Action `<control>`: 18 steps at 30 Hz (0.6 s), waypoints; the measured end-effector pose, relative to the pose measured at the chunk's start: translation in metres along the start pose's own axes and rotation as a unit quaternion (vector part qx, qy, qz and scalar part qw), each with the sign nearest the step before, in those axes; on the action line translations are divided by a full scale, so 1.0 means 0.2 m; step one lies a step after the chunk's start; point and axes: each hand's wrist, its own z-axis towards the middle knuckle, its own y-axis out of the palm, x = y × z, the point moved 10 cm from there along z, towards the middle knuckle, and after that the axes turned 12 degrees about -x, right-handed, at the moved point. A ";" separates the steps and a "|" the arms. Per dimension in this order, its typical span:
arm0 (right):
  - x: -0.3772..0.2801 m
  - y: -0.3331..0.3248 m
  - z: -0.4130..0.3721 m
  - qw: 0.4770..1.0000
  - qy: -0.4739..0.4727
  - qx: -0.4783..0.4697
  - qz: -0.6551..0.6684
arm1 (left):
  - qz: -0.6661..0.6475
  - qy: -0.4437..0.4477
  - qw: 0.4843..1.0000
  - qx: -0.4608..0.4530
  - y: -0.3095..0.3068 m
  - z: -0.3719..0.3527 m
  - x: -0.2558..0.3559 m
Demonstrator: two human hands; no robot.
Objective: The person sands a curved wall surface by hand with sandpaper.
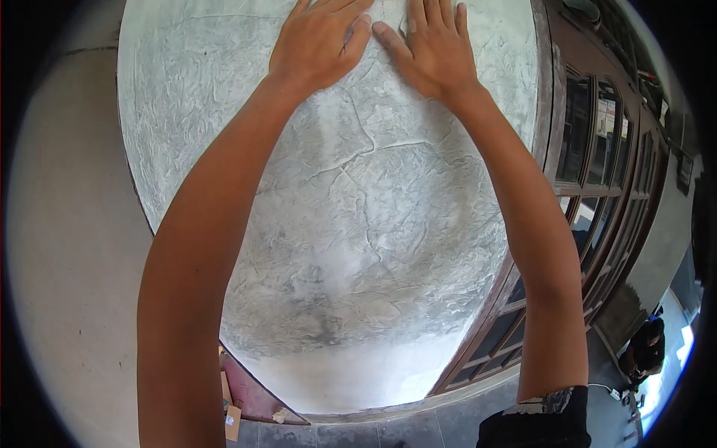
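Note:
My left hand [317, 45] lies palm-down on a grey-white, rough-textured wall panel [418, 224] near the top edge of the view. Its thumb points toward the other hand, and its fingertips are cut off by the frame. My right hand [437, 52] rests flat on the same surface, slightly apart from the left, fingers spread. Neither hand shows anything held, though what lies under the palms is hidden. Raised crack-like lines [372, 151] branch across the panel below and between the hands. Its lower part is smoother and whiter.
To the right stand brown-framed glass doors [597, 149]. A plain beige wall [75, 224] runs along the left. Below are grey floor tiles [347, 434], a reddish board [250, 392] and a cardboard piece [232, 423]. A person in dark clothes [644, 349] is at the far right.

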 end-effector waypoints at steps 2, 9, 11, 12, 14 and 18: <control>-0.11 0.04 -0.21 0.999 -0.017 -0.050 -0.014 | 0.004 0.005 1.000 0.009 0.00 0.00 0.01; 0.11 -0.06 0.19 0.998 0.056 -0.003 0.022 | 0.003 0.004 1.000 0.028 -0.02 -0.01 0.01; 0.02 -0.02 0.04 0.999 0.028 -0.024 0.012 | -0.007 0.004 1.000 0.028 -0.02 0.00 0.01; -0.05 0.02 -0.09 0.999 0.000 -0.040 -0.006 | -0.014 0.001 1.000 0.028 -0.03 -0.01 0.00; -0.11 0.04 -0.22 0.998 -0.010 -0.060 0.001 | -0.017 0.003 0.999 0.035 -0.03 -0.02 0.01; 0.13 -0.08 0.15 0.997 0.068 -0.002 0.019 | -0.038 0.001 0.998 0.055 -0.05 -0.01 0.01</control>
